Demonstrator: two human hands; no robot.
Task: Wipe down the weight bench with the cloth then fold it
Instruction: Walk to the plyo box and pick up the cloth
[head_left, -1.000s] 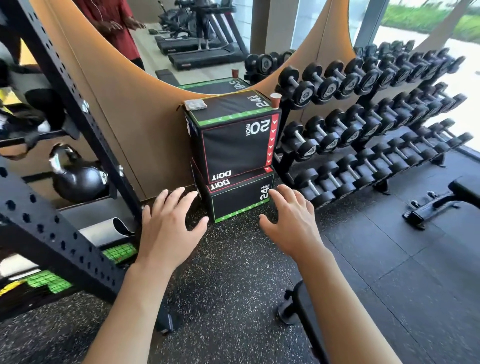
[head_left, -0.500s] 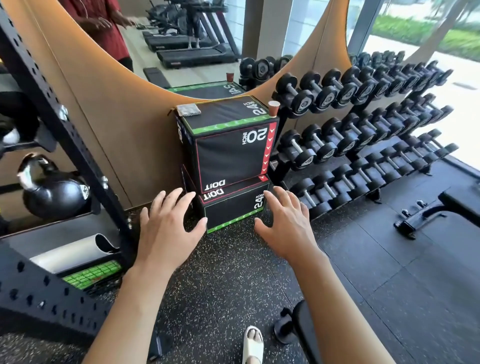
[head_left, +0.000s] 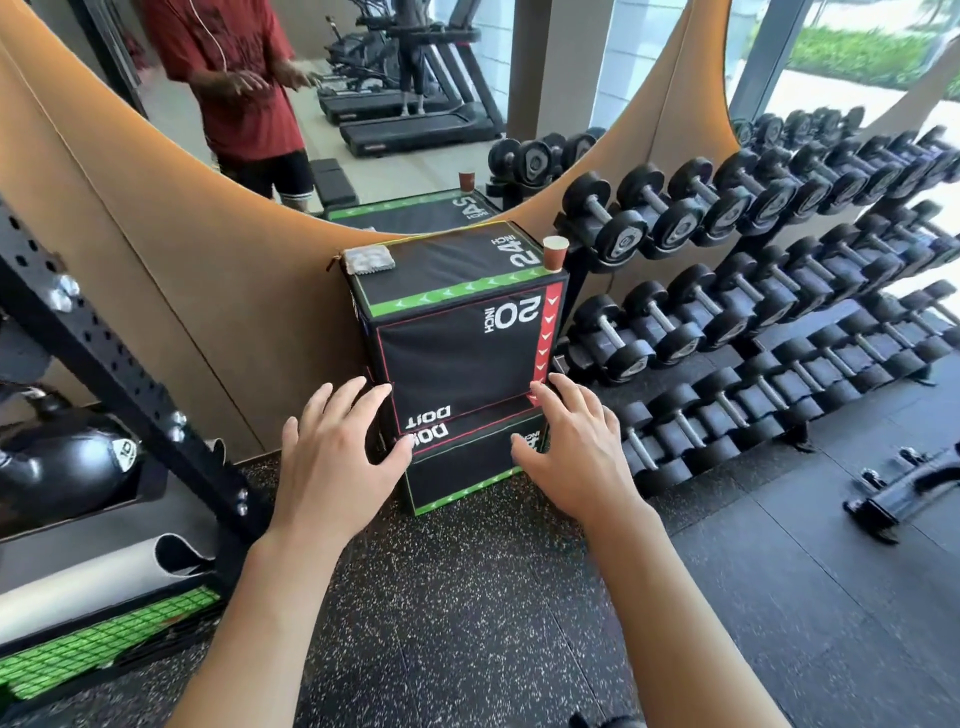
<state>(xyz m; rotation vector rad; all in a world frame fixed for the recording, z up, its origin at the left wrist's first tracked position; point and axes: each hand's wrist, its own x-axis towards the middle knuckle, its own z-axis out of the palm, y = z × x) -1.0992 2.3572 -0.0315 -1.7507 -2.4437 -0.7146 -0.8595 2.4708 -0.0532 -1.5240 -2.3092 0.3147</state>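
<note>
A folded grey cloth (head_left: 370, 260) lies on the back left corner of the upper black plyo box (head_left: 457, 332), which is stacked on a second box (head_left: 457, 467) against the wall. My left hand (head_left: 332, 462) and my right hand (head_left: 576, 452) are stretched forward with fingers spread, holding nothing, in front of the lower part of the stack. The base of a weight bench (head_left: 904, 488) shows at the right edge. A dark bit of another bench (head_left: 602, 721) peeks in at the bottom edge.
A paper cup (head_left: 555, 253) stands on the box's right corner. A long dumbbell rack (head_left: 753, 291) fills the right side. A black steel rack (head_left: 104, 364) with a kettlebell (head_left: 67, 467) and a rolled mat (head_left: 78, 587) stands left. A mirror (head_left: 395, 104) reflects a person and treadmills.
The view has moved closer to the stacked boxes. Both hands have stayed spread and empty, now overlapping the front of the box stack.
</note>
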